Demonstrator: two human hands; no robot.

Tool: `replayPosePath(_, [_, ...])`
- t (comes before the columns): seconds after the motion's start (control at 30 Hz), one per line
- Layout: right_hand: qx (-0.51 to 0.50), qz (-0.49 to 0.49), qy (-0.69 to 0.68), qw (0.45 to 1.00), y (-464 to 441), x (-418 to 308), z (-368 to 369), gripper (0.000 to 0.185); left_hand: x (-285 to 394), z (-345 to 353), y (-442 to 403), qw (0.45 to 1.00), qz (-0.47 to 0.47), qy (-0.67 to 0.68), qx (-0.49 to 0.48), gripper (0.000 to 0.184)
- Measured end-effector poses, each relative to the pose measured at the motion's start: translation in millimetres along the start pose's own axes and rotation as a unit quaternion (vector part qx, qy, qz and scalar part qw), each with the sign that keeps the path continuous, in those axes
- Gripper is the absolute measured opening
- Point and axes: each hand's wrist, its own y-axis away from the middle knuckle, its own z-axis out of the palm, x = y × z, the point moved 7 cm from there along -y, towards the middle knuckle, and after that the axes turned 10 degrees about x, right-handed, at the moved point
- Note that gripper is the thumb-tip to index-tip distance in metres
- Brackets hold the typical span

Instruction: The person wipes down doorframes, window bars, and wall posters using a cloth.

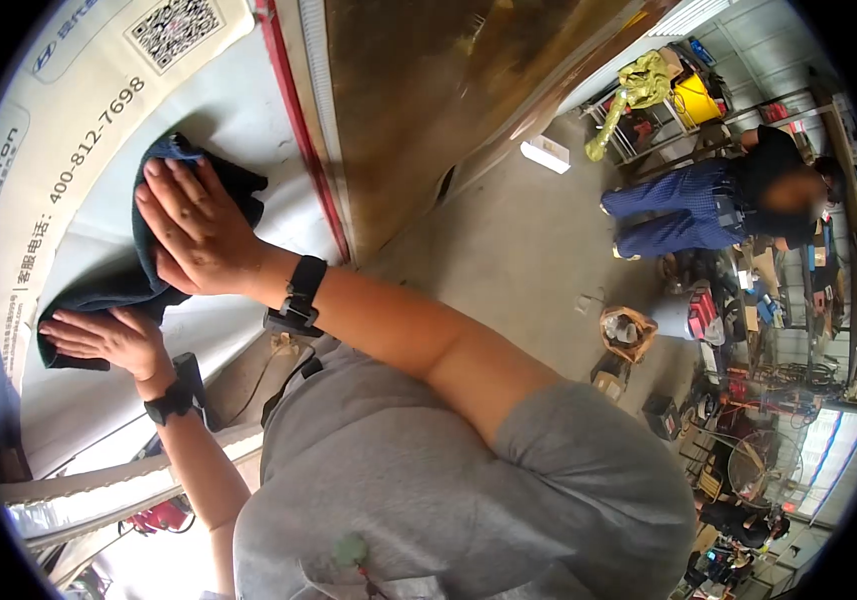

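Observation:
A dark blue-black cloth lies bunched on a white surface printed with logos and a phone number. My right hand presses flat on the cloth's upper part, back of the hand up, fingers stretched out. Below it, my left hand rests flat on the lower part of the same cloth, its fingers extended and pointing left. Neither hand's fingers wrap round the cloth. Both wrists wear black bands with small dark devices.
A red edge strip borders the white surface, with a brown panel beside it. Across the concrete floor, a person in dark top and blue trousers is at cluttered shelves. A lined bin and a fan stand at right.

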Motion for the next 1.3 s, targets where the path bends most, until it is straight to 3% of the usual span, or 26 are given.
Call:
replayPosePath(0.17, [-0.019, -0.073, 0.069, 0.995, 26, -12, 17, 0.052, -13, 11, 35, 0.999, 0.006, 0.002, -0.034, 0.071])
replayPosePath(0.27, [-0.009, -0.062, 0.092, 0.994, 51, 6, 16, 0.052, -32, 19, 74, 0.997, 0.033, -0.028, -0.061, 0.069])
replayPosePath(0.33, [0.006, 0.022, 0.084, 0.996, 55, 22, 8, 0.052, -35, 18, 87, 0.996, 0.036, -0.031, -0.071, 0.068])
replayPosePath(0.47, [0.062, 0.077, 0.078, 0.992, 26, -1, 17, 0.059, -37, 6, 51, 0.999, -0.006, -0.011, -0.052, 0.07])
replayPosePath(0.53, [0.045, 0.023, -0.014, 0.999, 1, -31, 20, 0.045, -32, -3, 23, 0.999, -0.038, -0.006, -0.03, 0.071])
replayPosePath(0.6, [-0.037, -0.118, -0.008, 0.992, 6, -63, 38, 0.04, -36, -4, 25, 1.0, -0.018, -0.005, -0.007, 0.073])
replayPosePath(0.73, [-0.076, -0.177, 0.097, 0.977, 32, -42, 42, 0.042, -49, 5, 66, 0.999, -0.012, -0.026, -0.025, 0.072])
replayPosePath(0.83, [-0.044, -0.097, 0.074, 0.992, 27, -22, 16, 0.038, -51, 11, 96, 0.998, -0.004, -0.006, -0.061, 0.073])
replayPosePath(0.93, [-0.001, -0.053, 0.048, 0.997, -2, -11, 0, 0.038, -26, 5, 57, 0.996, -0.051, 0.027, -0.067, 0.074])
replayPosePath(1.07, [0.117, -0.052, 0.047, 0.991, -47, -8, -25, 0.041, 1, 7, 29, 0.992, -0.08, 0.065, -0.065, 0.073])
replayPosePath(1.3, [-0.042, -0.106, 0.096, 0.989, 17, 15, -18, 0.036, 11, 28, 87, 0.996, 0.016, 0.018, -0.091, 0.067])
